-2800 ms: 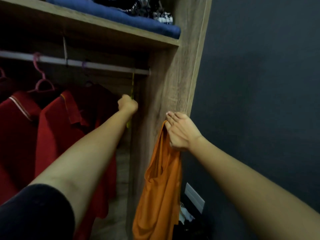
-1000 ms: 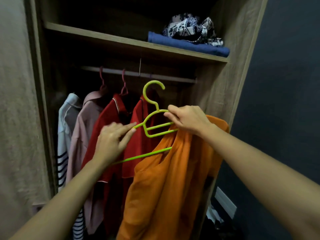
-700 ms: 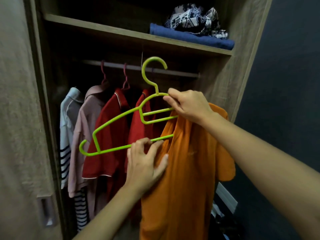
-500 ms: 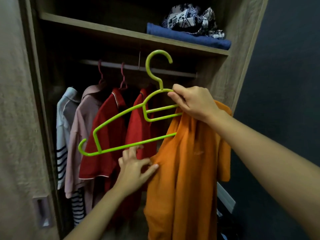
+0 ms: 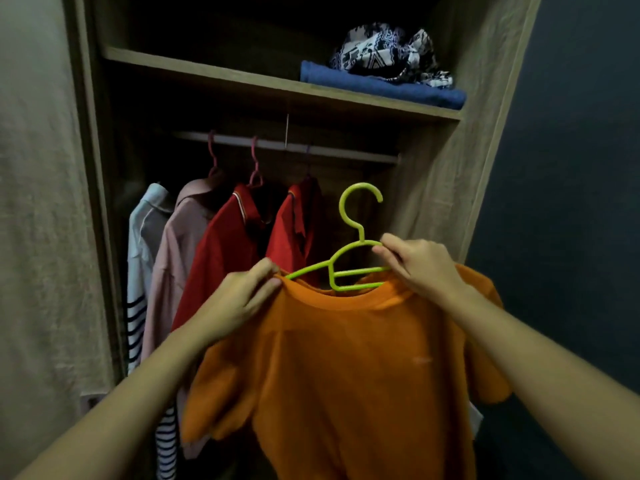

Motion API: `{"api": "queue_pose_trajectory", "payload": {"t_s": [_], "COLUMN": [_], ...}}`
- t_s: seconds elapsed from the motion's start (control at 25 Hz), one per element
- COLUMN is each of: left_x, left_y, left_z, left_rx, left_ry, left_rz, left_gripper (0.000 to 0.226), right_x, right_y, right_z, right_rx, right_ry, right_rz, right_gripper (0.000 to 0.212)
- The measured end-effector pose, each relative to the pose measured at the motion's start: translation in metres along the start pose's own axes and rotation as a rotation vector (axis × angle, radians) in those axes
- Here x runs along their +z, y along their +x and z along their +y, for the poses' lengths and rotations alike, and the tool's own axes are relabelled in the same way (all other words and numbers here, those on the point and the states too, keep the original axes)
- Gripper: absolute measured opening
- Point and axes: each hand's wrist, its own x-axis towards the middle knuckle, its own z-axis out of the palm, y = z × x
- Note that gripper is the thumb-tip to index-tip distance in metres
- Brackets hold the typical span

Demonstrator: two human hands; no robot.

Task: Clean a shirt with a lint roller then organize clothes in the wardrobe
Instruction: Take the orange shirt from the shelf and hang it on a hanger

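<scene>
A pale wood-grain wardrobe panel (image 5: 41, 202) fills the left edge; just right of it, in the open hanging compartment, four garments hang side by side from a pale rail (image 5: 346, 152): a white shirt with dark stripes (image 5: 142, 237), a pale pink collared shirt (image 5: 173, 244), then two red polo shirts (image 5: 221, 251) on pink hangers (image 5: 255, 164). In front of the red shirts the left hand (image 5: 239, 299) pinches the left shoulder edge of an orange short-sleeved T-shirt (image 5: 346, 375), thumb and fingers closed on the cloth by the neckline, right where the left arm of the hanger enters it. The T-shirt hangs on a lime-green plastic hanger (image 5: 358, 216), held in front of the compartment's right half; the hanger's hook stands upright, below the rail and apart from it. The right hand (image 5: 419, 268) grips the hanger's right arm near its neck, fingers curled round the plastic. Above, on the wooden shelf (image 5: 207, 71), a folded blue cloth (image 5: 381, 86) carries a crumpled black-and-white patterned fabric (image 5: 384, 51); a dark wall (image 5: 571, 168) lies to the far right.
</scene>
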Motion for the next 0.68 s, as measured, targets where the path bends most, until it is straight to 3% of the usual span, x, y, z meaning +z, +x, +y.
{"api": "queue_pose_trajectory", "payload": {"t_s": [0.16,0.36,0.56,0.6,0.68], "left_x": [-0.01,-0.041,-0.038,-0.036,-0.03], "left_y": [0.018,0.021,0.022,0.023,0.023], "left_z": [0.011,0.006,0.024,0.026,0.034], "left_rx": [-0.003,-0.09,-0.153,-0.177,-0.193], "left_ry": [0.033,-0.119,-0.076,-0.073,-0.055], "left_rz": [-0.029,0.06,0.031,0.045,0.072], "left_gripper": [0.038,0.048,0.047,0.043,0.034], "right_x": [0.003,-0.004,0.003,0.005,0.009], "right_y": [0.002,-0.006,0.007,0.012,0.023], "right_z": [-0.011,0.002,-0.056,-0.075,-0.104], "right_rx": [0.097,0.309,0.231,0.249,0.441], "right_ry": [0.077,0.275,0.23,0.326,0.665], "right_rz": [-0.028,-0.099,0.103,0.075,-0.143], "right_gripper": [0.052,0.059,0.043,0.038,0.039]}}
